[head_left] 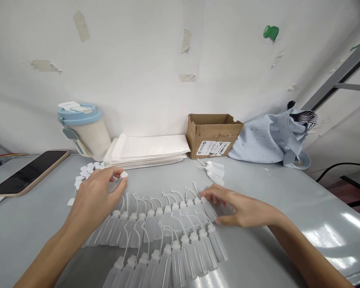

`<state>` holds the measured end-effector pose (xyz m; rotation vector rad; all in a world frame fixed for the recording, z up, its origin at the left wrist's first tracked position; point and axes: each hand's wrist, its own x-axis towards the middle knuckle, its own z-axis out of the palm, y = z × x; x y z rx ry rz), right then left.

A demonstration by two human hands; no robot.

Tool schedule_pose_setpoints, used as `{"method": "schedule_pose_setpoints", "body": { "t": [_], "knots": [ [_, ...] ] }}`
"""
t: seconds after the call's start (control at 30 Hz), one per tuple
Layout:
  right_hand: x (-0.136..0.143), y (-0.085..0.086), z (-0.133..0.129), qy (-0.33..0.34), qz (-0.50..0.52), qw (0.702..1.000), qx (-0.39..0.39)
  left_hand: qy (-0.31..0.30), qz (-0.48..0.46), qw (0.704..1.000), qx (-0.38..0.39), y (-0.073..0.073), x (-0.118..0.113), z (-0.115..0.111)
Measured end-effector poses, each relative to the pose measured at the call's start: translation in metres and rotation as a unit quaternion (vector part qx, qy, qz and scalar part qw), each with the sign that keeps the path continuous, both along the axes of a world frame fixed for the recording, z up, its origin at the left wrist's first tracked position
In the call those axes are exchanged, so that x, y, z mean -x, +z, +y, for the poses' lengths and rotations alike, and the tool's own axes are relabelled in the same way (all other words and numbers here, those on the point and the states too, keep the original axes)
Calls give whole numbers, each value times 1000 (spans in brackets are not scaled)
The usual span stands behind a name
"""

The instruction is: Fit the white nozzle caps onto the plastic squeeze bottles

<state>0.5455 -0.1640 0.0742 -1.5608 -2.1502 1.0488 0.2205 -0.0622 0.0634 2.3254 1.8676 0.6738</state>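
My left hand (100, 192) pinches a small white piece (124, 175) between thumb and forefinger, above the left end of the bottles. A thin dark pin seems to stick out of it. Several similar white pieces (85, 171) lie in a heap behind that hand. Two rows of clear plastic squeeze bottles (195, 252), each with a thin white strap at its neck, lie side by side. My right hand (237, 206) holds the rightmost bottle (209, 210) of the back row, fingers at its neck and thumb near its base.
A few more bottles (214, 172) lie loose behind my right hand. Along the wall stand a blue-lidded cup (84, 132), a stack of white envelopes (150, 148), a cardboard box (213, 136) and a light blue cloth bag (264, 138). A phone (30, 172) lies at the left.
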Motion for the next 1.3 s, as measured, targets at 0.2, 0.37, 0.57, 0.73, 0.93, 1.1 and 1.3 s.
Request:
{"method": "schedule_pose_setpoints", "body": {
  "t": [0.2, 0.37, 0.57, 0.73, 0.93, 1.1, 1.3],
  "knots": [
    [-1, -4, 2, -13, -17, 1000, -19, -3, -11, 1000, -3, -2, 0, 0],
    [-1, -7, 2, -9, -13, 1000, -21, -1, -18, 1000, -7, -1, -5, -2],
    [0, -5, 3, -42, -40, 998, -13, 2, -30, 1000, -3, -2, -3, -2],
    [2, 0, 1, -86, -12, 995, -49, -25, -117, 992, 35, 4, -18, -20],
    [24, 5, -10, -86, 104, 988, -78, -205, -258, 930, 164, 10, -58, -64],
    [45, 10, -23, -30, 133, 985, -110, -248, -336, 881, 222, 13, -67, -77],
    [53, 15, -30, 21, 136, 986, -93, -214, -391, 851, 277, 18, -64, -77]
  ]
}}
